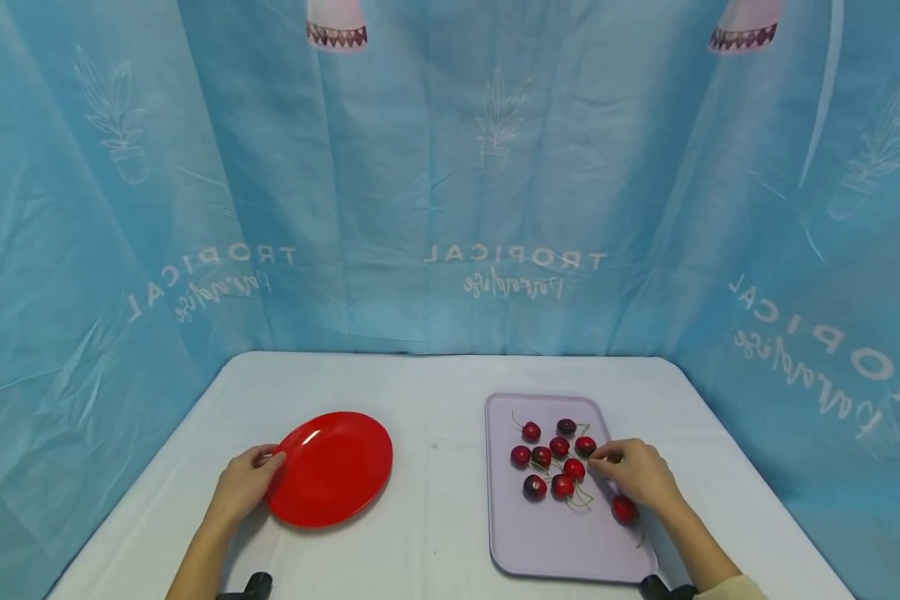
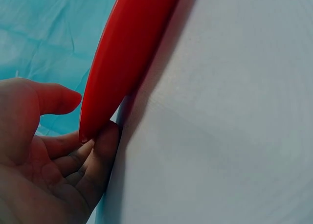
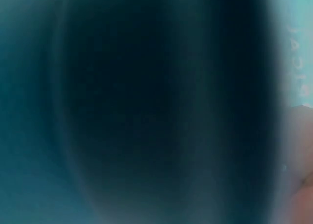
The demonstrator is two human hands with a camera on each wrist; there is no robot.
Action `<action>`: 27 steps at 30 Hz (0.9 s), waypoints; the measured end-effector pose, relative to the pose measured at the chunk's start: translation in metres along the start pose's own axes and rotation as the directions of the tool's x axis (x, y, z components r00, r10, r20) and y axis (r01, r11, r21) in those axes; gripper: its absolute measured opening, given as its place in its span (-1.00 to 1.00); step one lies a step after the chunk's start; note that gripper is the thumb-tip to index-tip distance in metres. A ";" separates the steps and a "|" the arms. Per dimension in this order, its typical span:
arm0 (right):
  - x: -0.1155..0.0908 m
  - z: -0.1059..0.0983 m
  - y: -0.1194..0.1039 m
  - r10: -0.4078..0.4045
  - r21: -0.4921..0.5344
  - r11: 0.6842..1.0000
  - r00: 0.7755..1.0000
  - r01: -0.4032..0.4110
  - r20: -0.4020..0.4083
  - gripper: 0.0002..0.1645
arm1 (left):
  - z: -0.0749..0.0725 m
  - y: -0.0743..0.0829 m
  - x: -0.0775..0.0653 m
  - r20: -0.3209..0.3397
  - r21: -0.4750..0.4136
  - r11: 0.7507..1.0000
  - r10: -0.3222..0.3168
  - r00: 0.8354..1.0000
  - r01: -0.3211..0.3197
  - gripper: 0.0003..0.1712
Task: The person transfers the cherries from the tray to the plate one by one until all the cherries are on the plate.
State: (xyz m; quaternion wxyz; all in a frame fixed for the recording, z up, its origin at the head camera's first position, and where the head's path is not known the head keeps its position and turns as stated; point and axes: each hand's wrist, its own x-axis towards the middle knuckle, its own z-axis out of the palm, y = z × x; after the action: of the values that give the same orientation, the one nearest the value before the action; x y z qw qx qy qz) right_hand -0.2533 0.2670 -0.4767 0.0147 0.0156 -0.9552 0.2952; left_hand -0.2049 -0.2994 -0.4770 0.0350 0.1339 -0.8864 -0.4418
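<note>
In the head view my left hand (image 1: 246,483) grips the near left rim of a red plate (image 1: 337,471). The left wrist view shows the thumb (image 2: 61,99) by the rim and the other fingers bent under the plate (image 2: 122,48). On the right, my right hand (image 1: 633,468) reaches over a pale purple tray (image 1: 547,542), thumb and forefinger drawn together beside a red cherry (image 1: 585,447). Cannot tell if they pinch its stem. Below that hand lies a larger cherry (image 1: 624,510) by the tray's right edge. A dark blur hides most of the right wrist view.
Several more cherries with green stems, among them a dark one (image 1: 535,487), are grouped in the tray's upper half. White cloth covers the table (image 1: 435,500) between plate and tray. Blue printed curtains (image 1: 450,183) enclose the back and both sides.
</note>
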 end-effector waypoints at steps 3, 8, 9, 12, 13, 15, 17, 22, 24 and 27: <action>-0.002 0.001 0.000 -0.003 0.009 1.000 1.000 0.003 0.001 -0.78 | 0.000 -0.001 0.000 0.002 0.003 1.000 -0.004 1.000 0.004 -0.36; -0.003 0.001 0.000 -0.018 0.029 0.999 1.000 0.018 -0.013 -0.80 | 0.001 -0.002 0.000 -0.001 0.003 1.000 -0.010 1.000 0.010 -0.37; -0.003 0.000 0.000 -0.021 0.034 0.999 1.000 0.022 -0.016 -0.80 | 0.001 -0.001 0.001 -0.001 0.004 1.000 -0.011 1.000 0.011 -0.37; -0.002 -0.002 -0.001 -0.018 0.041 0.999 1.000 0.019 -0.026 -0.79 | 0.001 -0.001 0.002 -0.001 0.004 1.000 -0.014 1.000 0.014 -0.37; -0.002 -0.003 -0.002 -0.016 0.041 0.999 0.999 0.017 -0.030 -0.80 | 0.001 -0.001 0.003 -0.001 0.004 1.000 -0.013 1.000 0.013 -0.37; -0.003 -0.005 -0.003 -0.020 0.038 0.999 0.999 0.022 -0.039 -0.80 | 0.001 -0.002 0.002 -0.002 -0.002 1.000 -0.009 1.000 0.009 -0.38; -0.003 -0.008 -0.005 -0.027 0.028 0.999 0.998 0.029 -0.053 -0.81 | 0.001 -0.002 0.002 -0.006 -0.010 1.000 0.000 1.000 0.000 -0.39; -0.003 -0.015 -0.009 -0.056 0.016 0.998 0.995 0.058 -0.087 -0.81 | 0.000 -0.002 0.001 -0.008 -0.024 1.000 0.012 1.000 -0.013 -0.38; -0.004 -0.016 -0.010 -0.067 0.015 0.997 0.993 0.069 -0.102 -0.80 | 0.000 -0.002 0.002 -0.006 -0.023 1.000 0.008 1.000 -0.008 -0.37; -0.004 -0.017 -0.011 -0.076 0.013 0.997 0.989 0.078 -0.124 -0.79 | 0.000 -0.002 0.002 -0.002 -0.022 1.000 -0.003 1.000 0.002 -0.37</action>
State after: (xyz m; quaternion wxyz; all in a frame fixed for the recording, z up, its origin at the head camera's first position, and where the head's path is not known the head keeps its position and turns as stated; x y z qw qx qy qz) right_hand -0.2490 0.2680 -0.4568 0.0851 0.0344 -0.9485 0.3032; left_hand -0.2060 -0.3006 -0.4786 0.0367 0.1350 -0.8813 -0.4513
